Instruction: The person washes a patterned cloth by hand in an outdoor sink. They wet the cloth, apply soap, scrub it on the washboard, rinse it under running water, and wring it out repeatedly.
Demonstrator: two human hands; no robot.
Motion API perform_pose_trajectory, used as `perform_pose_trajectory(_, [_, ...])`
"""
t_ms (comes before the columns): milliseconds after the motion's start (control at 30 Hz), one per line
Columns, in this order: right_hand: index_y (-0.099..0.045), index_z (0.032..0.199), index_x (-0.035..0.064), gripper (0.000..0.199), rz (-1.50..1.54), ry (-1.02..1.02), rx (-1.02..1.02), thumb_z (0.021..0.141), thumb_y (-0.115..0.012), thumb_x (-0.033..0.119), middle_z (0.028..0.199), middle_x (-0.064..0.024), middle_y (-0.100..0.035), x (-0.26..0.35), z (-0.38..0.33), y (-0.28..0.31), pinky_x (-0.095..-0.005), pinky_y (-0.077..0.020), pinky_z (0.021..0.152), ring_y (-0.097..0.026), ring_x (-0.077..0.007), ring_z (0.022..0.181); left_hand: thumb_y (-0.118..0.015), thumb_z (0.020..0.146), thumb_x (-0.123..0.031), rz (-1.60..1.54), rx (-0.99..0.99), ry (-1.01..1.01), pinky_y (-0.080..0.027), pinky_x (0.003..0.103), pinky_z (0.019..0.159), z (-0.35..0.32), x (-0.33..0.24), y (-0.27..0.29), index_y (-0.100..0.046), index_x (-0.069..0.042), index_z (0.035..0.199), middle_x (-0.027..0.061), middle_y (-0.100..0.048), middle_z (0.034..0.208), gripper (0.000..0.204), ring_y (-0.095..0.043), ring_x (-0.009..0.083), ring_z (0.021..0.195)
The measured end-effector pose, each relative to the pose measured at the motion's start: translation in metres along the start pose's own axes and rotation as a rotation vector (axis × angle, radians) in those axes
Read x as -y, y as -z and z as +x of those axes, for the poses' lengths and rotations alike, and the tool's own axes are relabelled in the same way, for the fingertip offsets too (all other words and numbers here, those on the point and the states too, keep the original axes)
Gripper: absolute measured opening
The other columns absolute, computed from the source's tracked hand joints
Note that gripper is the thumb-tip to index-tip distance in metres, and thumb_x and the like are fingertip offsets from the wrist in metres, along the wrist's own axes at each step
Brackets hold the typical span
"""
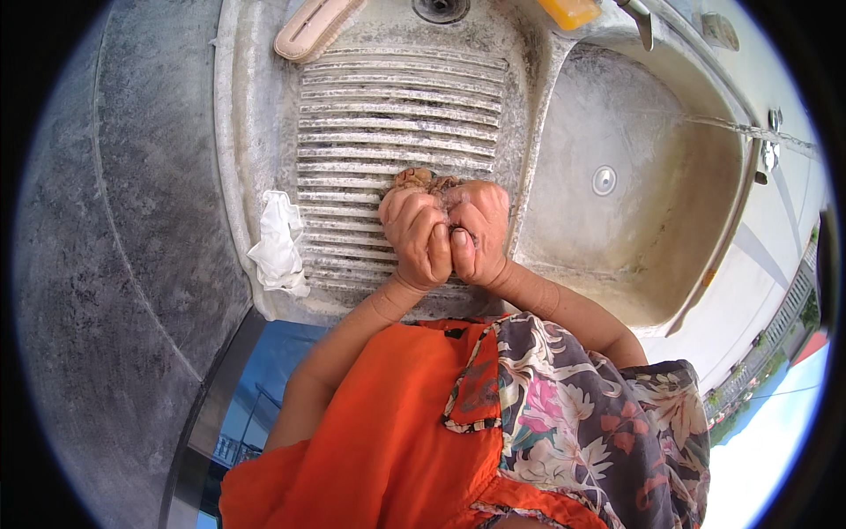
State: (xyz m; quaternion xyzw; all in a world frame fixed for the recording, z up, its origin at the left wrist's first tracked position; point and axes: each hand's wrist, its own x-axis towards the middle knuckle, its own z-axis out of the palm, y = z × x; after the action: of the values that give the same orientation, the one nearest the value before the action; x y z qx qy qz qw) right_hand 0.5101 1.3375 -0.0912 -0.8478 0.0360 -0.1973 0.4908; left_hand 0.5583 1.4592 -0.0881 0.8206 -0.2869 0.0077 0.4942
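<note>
Side by side over the lower part of a ribbed washboard, my left hand and my right hand are both closed with knuckles up and thumbs together. They grip one bunched, wet-looking cloth, brown and patterned. Only a small part of it shows beyond the knuckles, and the rest is hidden in the fists. To the left of my hands, a crumpled white cloth lies across the edge of the ribs. A pale beige scrub brush rests at the far left corner of the washboard basin.
The worn stone sink has a second, deeper basin on the right with a round drain. A metal tap juts over its far rim, beside an orange-yellow object. Dark concrete floor lies to the left.
</note>
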Motion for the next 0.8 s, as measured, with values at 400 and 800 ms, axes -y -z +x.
perform_pose_trajectory(400, [-0.06,0.077,0.0107,0.018,-0.072,-0.122,0.049,0.087,-0.052,0.024,0.076,-0.0061,-0.057,-0.013,0.028,0.003,-0.0414,-0.0422,0.066,-0.057,-0.0281,0.072,-0.046,0.089,-0.012,-0.054,0.256,0.051,-0.039,0.042,0.063,0.05,0.018,0.003,-0.051,-0.001,0.071,0.0144,-0.053,0.067,0.021,-0.052,0.0344,0.063])
perform_pose_trajectory(800, [-0.064,0.099,-0.0008,0.038,0.247,-0.813,-0.415,0.094,-0.059,0.036,0.09,-0.0159,-0.069,-0.088,0.0,0.173,-0.0363,-0.0498,0.078,-0.066,-0.0255,0.086,-0.062,0.092,-0.053,-0.613,0.658,0.955,-0.053,0.029,0.084,0.138,-0.079,-0.079,-0.056,-0.003,0.12,0.0107,-0.063,0.113,0.058,-0.064,0.0164,0.097])
